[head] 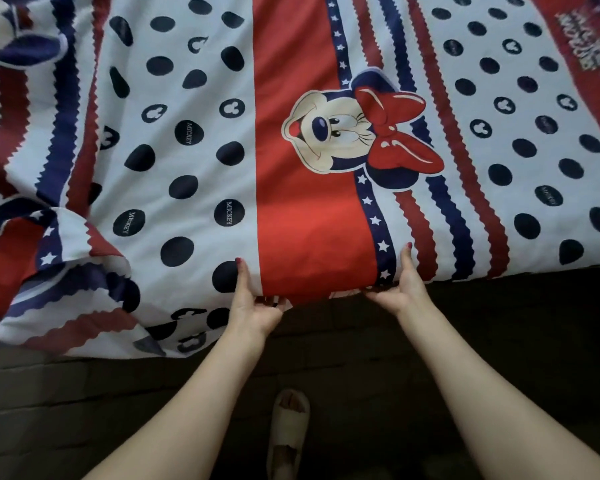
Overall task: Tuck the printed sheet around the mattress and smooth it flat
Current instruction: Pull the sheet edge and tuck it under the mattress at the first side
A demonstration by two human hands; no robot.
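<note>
Right now your two hands meet the near edge of the printed sheet (194,161), which lies spread over the mattress and fills the upper part of the view. Your left hand (253,303) grips that edge with the thumb on top, beside a dark dot, and the fingers curled beneath the fabric. Your right hand (400,285) pinches it likewise, thumb lying up along the starred blue stripe, fingers tucked under. Between your hands runs the red band with the cartoon mouse face. To your left the sheet bunches in loose folds and hangs over the side. Below, your sandalled foot (288,431) stands on the dark floor (499,334).
</note>
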